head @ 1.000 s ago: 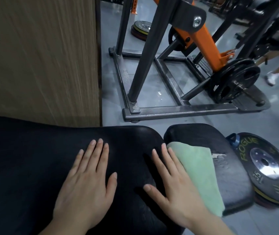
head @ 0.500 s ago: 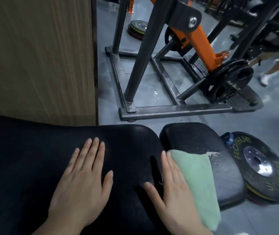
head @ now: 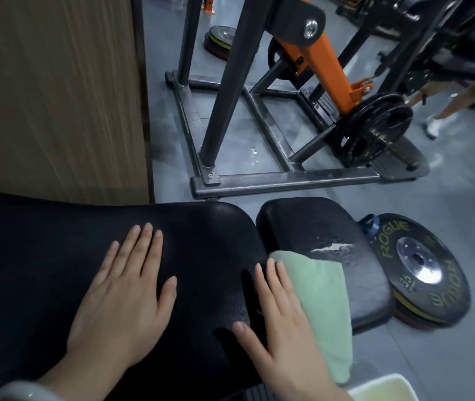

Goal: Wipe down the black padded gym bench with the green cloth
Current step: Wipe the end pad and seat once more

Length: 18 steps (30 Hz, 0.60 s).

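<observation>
Green cloth (head: 321,308) drawn nearer under right hand (head: 285,322).

I see two bare hands, the left hand (head: 123,299) and the right hand (head: 285,322), with short, unpainted nails and no rings. A pale grey cuff (head: 25,393) shows at my left wrist; the right forearm is bare.

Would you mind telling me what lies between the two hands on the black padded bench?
In the head view, only bare black padding of the large bench pad separates the left hand from the right hand.
</observation>
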### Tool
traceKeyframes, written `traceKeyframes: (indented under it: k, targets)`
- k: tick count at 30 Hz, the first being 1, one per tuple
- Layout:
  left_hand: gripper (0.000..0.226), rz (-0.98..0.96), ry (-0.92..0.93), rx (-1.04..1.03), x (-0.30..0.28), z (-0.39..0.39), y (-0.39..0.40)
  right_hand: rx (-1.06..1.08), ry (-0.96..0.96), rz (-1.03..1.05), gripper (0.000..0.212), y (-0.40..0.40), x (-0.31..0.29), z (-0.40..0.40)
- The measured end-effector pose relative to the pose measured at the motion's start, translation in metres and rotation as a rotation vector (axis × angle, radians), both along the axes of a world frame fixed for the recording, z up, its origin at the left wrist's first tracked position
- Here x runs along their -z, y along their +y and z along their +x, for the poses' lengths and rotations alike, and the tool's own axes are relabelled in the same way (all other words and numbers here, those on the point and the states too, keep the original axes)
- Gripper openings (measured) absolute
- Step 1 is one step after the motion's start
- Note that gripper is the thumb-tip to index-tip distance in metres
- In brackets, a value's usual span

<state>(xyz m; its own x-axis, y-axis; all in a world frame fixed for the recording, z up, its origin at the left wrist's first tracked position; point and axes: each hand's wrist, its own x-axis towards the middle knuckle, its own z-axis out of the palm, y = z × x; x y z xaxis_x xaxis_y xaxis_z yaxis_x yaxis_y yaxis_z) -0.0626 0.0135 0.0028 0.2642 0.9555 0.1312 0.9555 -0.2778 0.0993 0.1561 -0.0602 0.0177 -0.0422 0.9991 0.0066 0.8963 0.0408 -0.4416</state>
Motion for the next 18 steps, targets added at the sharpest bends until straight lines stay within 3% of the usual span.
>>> traceKeyframes:
  k: [8,13,18]
  targets:
    - [0.067,0.001,0.008,0.0,0.0,0.001,0.0,0.036,-0.044,-0.114,0.105,0.062,-0.008,-0.003]
    - [0.067,-0.009,-0.013,-0.009,-0.003,0.001,0.0,0.025,-0.002,-0.124,0.087,0.099,-0.007,-0.004]
    - [0.066,0.008,0.003,-0.011,-0.001,0.0,0.001,0.041,0.038,-0.1,0.084,0.128,-0.007,-0.006]
